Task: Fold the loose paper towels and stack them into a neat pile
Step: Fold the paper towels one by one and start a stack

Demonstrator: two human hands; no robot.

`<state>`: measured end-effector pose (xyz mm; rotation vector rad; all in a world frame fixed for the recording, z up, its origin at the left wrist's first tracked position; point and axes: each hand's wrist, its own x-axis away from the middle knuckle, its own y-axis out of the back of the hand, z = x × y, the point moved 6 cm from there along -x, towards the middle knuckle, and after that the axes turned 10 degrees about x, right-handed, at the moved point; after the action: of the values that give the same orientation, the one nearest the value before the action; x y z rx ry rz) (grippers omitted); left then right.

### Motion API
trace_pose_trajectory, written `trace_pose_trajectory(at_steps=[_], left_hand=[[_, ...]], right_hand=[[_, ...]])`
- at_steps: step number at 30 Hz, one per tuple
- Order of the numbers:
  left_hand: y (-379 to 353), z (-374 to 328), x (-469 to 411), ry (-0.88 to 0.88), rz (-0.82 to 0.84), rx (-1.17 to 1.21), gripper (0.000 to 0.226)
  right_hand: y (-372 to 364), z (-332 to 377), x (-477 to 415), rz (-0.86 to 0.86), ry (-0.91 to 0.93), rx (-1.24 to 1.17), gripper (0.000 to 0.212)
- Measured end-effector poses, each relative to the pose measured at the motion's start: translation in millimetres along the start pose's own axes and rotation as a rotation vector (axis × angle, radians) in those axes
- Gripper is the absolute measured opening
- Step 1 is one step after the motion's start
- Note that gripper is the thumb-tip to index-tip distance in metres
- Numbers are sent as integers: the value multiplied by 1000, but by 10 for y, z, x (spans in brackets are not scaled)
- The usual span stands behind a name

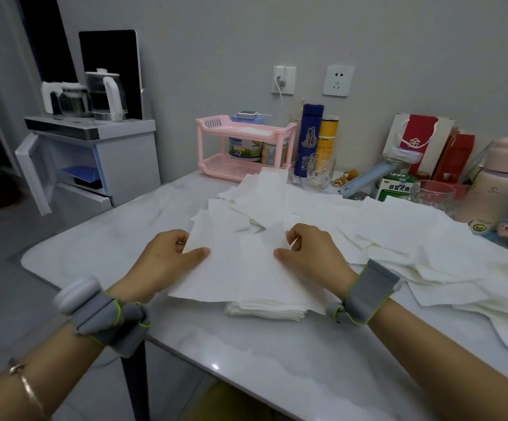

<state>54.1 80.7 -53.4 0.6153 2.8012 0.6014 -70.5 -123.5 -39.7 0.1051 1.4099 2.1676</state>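
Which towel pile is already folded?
The compact squared stack beneath the sheet held by the left hand and right hand; towels beyond lie loose, unfolded.

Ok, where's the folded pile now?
Head view, centre: the folded pile sits by the near table edge, under the sheet the left hand and right hand grip.

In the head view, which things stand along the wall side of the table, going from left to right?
Pink plastic two-tier rack → dark blue cylindrical flask → yellow cylindrical can → white-and-red paper gift bag → pale pink round jar.
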Motion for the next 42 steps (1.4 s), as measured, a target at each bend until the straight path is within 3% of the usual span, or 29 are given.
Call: trace_pose_trajectory(at_steps=[3, 5, 7, 12, 17, 21, 24, 26, 30, 35, 37, 39, 42], left_hand=[[-50, 48, 82, 14, -35, -17, 49], [-56, -12, 154, -115, -110, -207, 68], [-132, -199, 280, -326, -104, -318, 61], [-691, -400, 537, -552, 367, -436, 56], [-931, -251, 645, -502, 580, -566, 58], [-895, -210, 683, -525, 609, -618, 62], [-864, -209, 698, -542, 612, -639, 67], [-858, -206, 706, -547, 614, -639, 64], [-867, -209, 712, -567, 619, -634, 59], [-862, -185, 702, -597, 614, -627, 56], [-867, -181, 699, -593, 622, -612, 56], [-852, -201, 670, -580, 625, -520, 53], [-676, -315, 531, -548, 466, -157, 52]], right_hand=[[72, -69, -28, 1, -49, -19, 31], [176, -195, -90, -29, -96, -15, 27], [201, -324, -143, 25, -110, 35, 31], [-53, -382, -95, 294, -16, -24, 60], [-98, -415, -111, 265, 11, 54, 57], [-28, -379, -133, 183, 51, 56, 52], [104, -391, -185, 129, 44, 17, 36], [172, -464, -210, 182, -27, -67, 25], [198, -643, -162, 421, -254, -351, 38], [364, -506, -200, 201, -283, -731, 37], [320, -265, -169, 264, -242, -1033, 33], [234, -29, -100, 353, -204, -1118, 37], [106, 154, -9, 369, -121, -901, 31]])
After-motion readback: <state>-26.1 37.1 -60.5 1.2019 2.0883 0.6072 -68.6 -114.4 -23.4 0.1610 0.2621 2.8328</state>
